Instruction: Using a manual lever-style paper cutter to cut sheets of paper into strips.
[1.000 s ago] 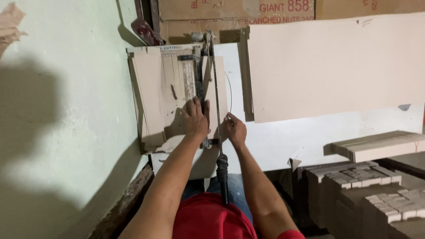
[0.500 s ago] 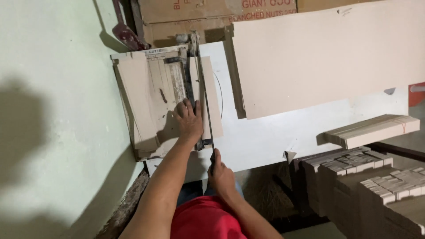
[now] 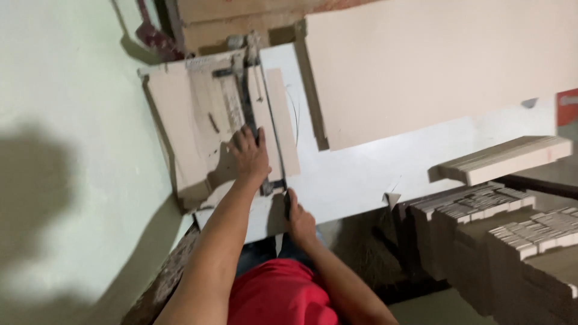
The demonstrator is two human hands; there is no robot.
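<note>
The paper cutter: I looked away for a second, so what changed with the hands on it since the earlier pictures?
The right hand left the cardboard strip, dropped to the cutter's black lever handle at the table's near edge and took hold of it. The left hand stayed pressed flat on the paper cutter. The big cardboard sheet and the stacks of cut pieces lie as before.

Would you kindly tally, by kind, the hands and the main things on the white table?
Hands: 2, left hand and right hand
Paper cutter: 1
Large cardboard sheet: 1
Narrow cardboard strip: 1
Stack of cut strips: 1
Total: 6
</note>
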